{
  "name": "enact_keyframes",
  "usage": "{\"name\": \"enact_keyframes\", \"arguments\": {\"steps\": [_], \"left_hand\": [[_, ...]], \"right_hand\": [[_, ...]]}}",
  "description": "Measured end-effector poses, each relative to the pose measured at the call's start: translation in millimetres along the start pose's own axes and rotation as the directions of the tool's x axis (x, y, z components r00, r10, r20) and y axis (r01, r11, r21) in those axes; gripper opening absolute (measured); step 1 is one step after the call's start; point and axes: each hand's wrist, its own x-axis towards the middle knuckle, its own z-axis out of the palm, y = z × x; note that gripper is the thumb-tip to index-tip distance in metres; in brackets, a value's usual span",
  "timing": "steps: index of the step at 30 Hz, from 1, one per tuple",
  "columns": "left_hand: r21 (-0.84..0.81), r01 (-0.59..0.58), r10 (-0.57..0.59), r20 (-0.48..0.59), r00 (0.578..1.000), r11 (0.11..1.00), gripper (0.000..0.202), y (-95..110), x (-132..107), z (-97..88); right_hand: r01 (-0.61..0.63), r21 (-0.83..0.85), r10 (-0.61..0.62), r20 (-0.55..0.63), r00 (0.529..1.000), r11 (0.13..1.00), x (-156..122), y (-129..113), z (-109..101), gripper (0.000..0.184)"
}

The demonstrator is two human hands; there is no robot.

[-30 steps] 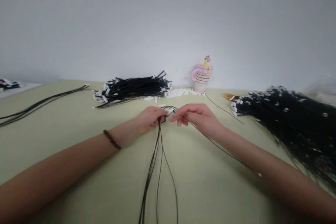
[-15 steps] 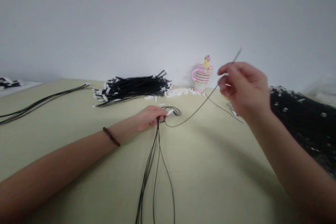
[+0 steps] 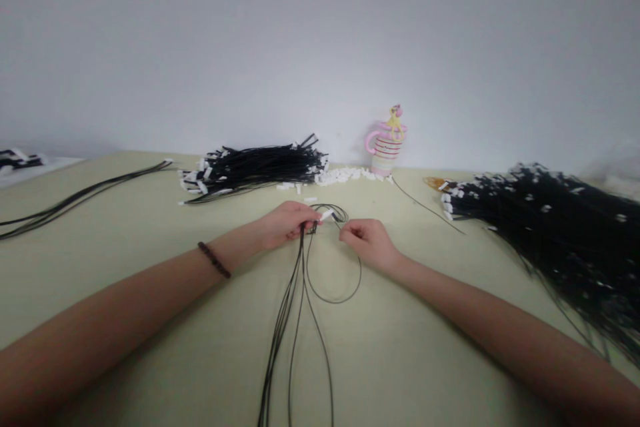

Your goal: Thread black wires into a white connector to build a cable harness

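Note:
My left hand (image 3: 287, 221) rests on the pale green table (image 3: 150, 267) and pinches the tops of several thin black cords (image 3: 287, 320) that trail toward me, with a small white connector (image 3: 326, 215) at its fingertips. My right hand (image 3: 367, 240) lies just to the right, its fingers closed on the end of one black cord that curves in a loop (image 3: 345, 290) below both hands. A beaded bracelet (image 3: 214, 260) is on my left wrist.
A bundle of black cords with white tips (image 3: 250, 167) lies at the back, loose white connectors (image 3: 345, 175) beside it, then a pink striped cup (image 3: 386, 147). A large heap of black cords (image 3: 550, 220) fills the right side. Long cords (image 3: 75, 199) cross the far left.
My right hand rose up and to the right, drawing one cord out, then came back down beside my left hand; that cord now lies in a loop. My left hand stayed put.

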Motion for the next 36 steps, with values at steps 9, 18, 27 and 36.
{"name": "enact_keyframes", "arguments": {"steps": [9, 18, 27, 36], "left_hand": [[0.093, -0.052, 0.050, 0.031, 0.998, 0.994, 0.026, -3.6, 0.2, -0.1], [0.108, -0.059, 0.056, 0.033, 0.998, 0.992, 0.025, -2.0, -1.5, 0.6], [0.099, -0.066, 0.063, 0.032, 0.997, 0.993, 0.024, -5.0, 0.2, -0.1], [0.121, -0.083, 0.079, 0.033, 0.996, 0.989, 0.024, -2.3, -2.5, 1.4]], "right_hand": [[-0.028, 0.017, 0.028, 0.022, 0.999, 0.999, 0.8, 0.9, 0.9, 0.023], [-0.002, -0.026, 0.002, 0.018, 1.000, 1.000, 1.0, 1.9, 1.6, 0.024], [0.011, -0.039, -0.010, 0.030, 1.000, 0.999, 0.6, 1.9, 1.9, 0.023], [0.010, -0.054, -0.008, 0.037, 0.999, 0.998, 2.0, -0.3, 1.0, 0.022]]}}
